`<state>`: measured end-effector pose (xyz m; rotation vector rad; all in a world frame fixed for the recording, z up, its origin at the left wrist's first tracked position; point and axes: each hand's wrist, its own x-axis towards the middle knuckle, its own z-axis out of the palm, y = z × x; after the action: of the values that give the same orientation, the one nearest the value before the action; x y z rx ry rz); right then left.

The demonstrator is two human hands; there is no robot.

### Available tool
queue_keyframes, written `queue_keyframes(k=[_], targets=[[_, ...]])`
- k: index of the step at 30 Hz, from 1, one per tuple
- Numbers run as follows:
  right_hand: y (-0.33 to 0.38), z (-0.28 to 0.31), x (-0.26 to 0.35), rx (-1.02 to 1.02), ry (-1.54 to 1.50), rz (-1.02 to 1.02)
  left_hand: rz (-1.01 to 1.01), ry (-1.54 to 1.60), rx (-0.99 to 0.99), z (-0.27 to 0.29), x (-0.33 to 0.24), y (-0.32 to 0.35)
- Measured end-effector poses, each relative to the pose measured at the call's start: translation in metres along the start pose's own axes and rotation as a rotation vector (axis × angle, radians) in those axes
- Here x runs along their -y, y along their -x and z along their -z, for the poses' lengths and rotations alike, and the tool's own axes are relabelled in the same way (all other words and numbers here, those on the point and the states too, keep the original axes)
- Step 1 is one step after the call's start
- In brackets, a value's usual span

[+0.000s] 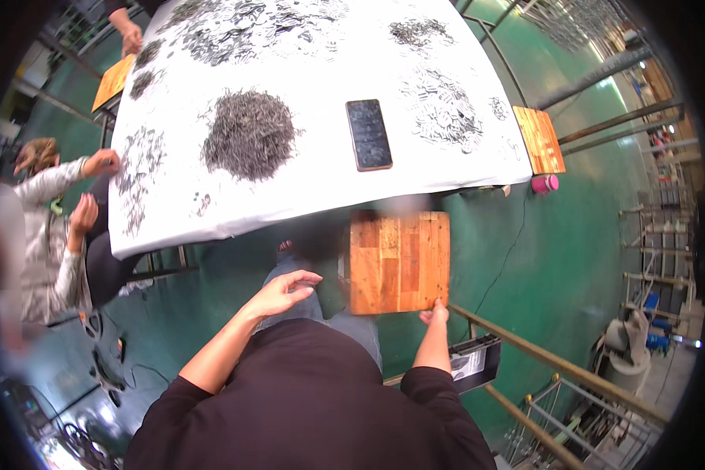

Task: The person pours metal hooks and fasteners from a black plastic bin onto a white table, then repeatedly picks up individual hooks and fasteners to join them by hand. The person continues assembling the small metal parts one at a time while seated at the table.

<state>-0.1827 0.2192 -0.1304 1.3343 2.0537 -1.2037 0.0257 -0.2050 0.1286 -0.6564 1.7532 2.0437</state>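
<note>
Watching one hand at a wooden corner, the other free

Head view, the only one. Right hand has its fingers closed on the near right corner of a square wooden top; how firmly, I cannot tell, as the underside is hidden. The top sits ahead and right of the person's lap, its far edge close to the white-covered table. Left hand is empty, thumb apart from loosely extended fingers, well short of the wood.

Risks, my judgement:
- Hold at one corner only. If weight comes onto it, the top could twist or dip at the far left, the left hand giving no support.
- Far edge near the table. A push forward might knock it and jar the loose dark pieces or the phone.
- Cable on the floor to the right; a foot or leg swung that way might snag it.

Pose. Left forearm slants in from lower left, elbow out, wrist slightly bent, fingertips pointing right above the thighs. Right forearm rises almost straight from below, sleeve pushed back, beside a black tray. Shoulders look roughly level.
</note>
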Motion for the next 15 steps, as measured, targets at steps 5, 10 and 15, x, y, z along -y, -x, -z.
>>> queue_keyframes(k=[5,10,15], targets=[[0.154,-0.048,0.101,-0.508,0.276,0.690,-0.060,-0.155,0.084,0.098,-0.036,0.000],[0.290,-0.163,0.221,-0.031,0.059,1.371,-0.137,-0.122,0.007,0.152,-0.060,0.005],[0.340,-0.245,0.277,-0.089,0.642,1.339,-0.189,0.019,-0.097,0.175,-0.055,0.028]])
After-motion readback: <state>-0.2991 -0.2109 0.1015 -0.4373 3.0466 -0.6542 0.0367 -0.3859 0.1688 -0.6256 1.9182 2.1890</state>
